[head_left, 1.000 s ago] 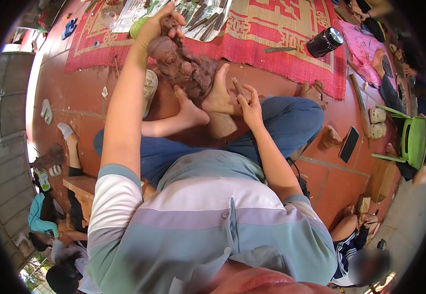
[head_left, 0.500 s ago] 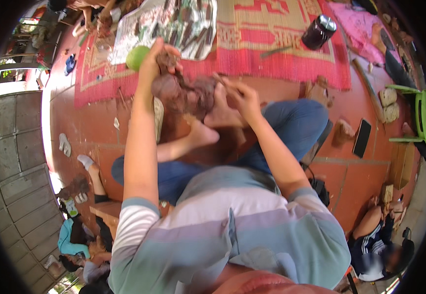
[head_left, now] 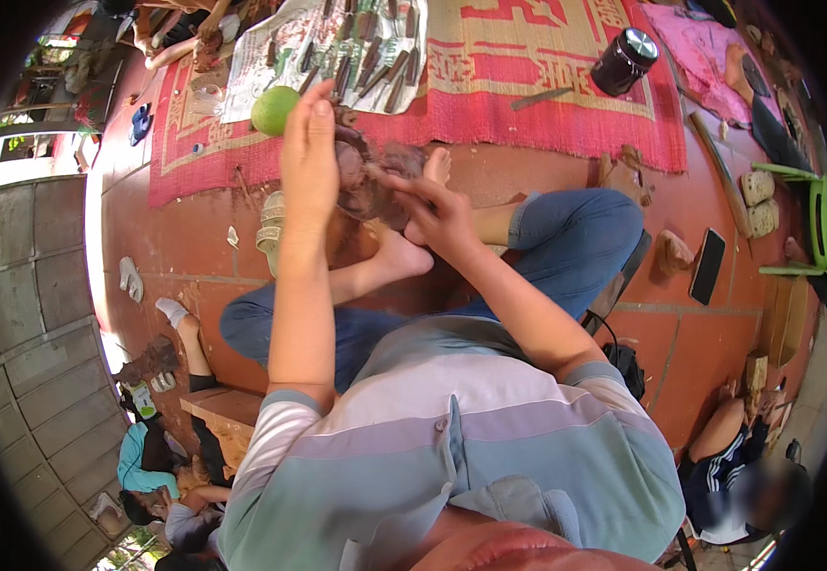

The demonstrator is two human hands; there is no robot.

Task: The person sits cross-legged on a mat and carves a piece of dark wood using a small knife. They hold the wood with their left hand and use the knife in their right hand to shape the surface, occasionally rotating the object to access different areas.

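Observation:
A dark brown, knobbly carving (head_left: 354, 190), apparently wood, stands on the floor between my bare feet. My left hand (head_left: 309, 176) lies along its left side, fingers pointing away from me and partly hidden, steadying it. From the right, my right hand (head_left: 440, 211) reaches onto the carving's front with the fingers drawn together in a pinch. Whatever sits between those fingertips is too blurred to make out. Just beyond my left hand rests a round green fruit (head_left: 273, 111) at the edge of a patterned white sheet (head_left: 252, 71). Several dark, slim carving tools (head_left: 396, 68) are spread on that sheet.
A red and tan woven mat (head_left: 489, 124) lies ahead, bearing a dark jar with a silver lid (head_left: 624, 63) and a flat blade-like strip (head_left: 540, 98). At right are a black phone (head_left: 705, 267), a wooden pole (head_left: 718, 176) and a green chair (head_left: 824, 224). Other people sit around.
My left hand has slid from the carving's far knob down along its left side. My right hand has moved left and nearer, onto the carving's front.

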